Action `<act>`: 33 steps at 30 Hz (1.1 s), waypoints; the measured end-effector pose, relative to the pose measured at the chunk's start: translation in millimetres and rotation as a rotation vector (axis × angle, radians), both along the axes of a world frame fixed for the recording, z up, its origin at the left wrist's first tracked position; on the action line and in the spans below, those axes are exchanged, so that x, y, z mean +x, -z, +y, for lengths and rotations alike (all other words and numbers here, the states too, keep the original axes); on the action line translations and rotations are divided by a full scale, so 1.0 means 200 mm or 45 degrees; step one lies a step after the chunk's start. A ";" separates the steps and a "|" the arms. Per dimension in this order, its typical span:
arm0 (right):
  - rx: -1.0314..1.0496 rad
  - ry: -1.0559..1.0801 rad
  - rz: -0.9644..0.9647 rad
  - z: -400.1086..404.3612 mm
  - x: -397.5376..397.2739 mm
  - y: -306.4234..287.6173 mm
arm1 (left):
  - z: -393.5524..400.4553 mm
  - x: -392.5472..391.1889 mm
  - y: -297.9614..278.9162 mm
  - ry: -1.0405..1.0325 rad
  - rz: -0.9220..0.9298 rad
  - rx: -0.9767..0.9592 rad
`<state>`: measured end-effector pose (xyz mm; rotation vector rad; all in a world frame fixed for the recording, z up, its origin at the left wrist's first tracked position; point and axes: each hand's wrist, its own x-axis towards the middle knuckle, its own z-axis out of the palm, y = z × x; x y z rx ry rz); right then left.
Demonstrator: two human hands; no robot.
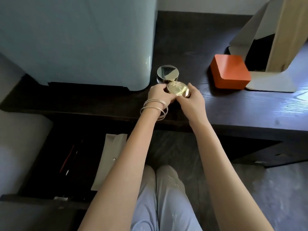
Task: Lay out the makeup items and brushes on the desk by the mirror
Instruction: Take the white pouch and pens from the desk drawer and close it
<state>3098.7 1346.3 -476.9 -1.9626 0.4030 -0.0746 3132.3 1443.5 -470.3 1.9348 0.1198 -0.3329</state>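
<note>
Nearest to us we see pale trousers (166, 197) and two bare forearms reaching forward over the dark floor. To the left, an open drawer (55, 164) holds a pale flat pouch (108, 157) with a snap, and beside it several thin stick-like items (68, 157), too dark for us to count or name, lying with their long axes running away from us. Farther on, over the near part of the dark wood-grain tabletop (250, 110), both hands meet on one round gold compact (178, 90). Its lid is shiny, faces up and tilts slightly toward us, and carries an engraved starburst pattern; being round, it has no long axis. The left hand (158, 95), with several thin bangles (154, 108) at the wrist, curls its fingers round the compact's left edge, and the right hand (191, 99) pinches its right edge between thumb and fingers. Just behind the compact, seemingly touching it, one round jar with a mirrored lid (168, 75) stands upright on the tabletop. To the right, well apart, sits one orange box (230, 71) with rounded corners, resting partly on the flat base of the standing mirror (273, 47). At the far left a large pale blue case (78, 40) stands on the tabletop.
</note>
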 end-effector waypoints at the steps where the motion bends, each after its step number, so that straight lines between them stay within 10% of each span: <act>1: -0.044 -0.014 -0.013 0.00 0.00 0.00 | -0.01 0.00 -0.01 -0.005 -0.051 0.082; 18: 0.379 -0.368 0.057 0.71 -0.40 0.07 | 0.81 -0.51 0.09 -0.512 -0.175 -0.090; 33: 0.176 -0.596 0.654 1.21 -0.45 0.66 | 1.40 -0.66 0.71 -0.423 0.575 0.376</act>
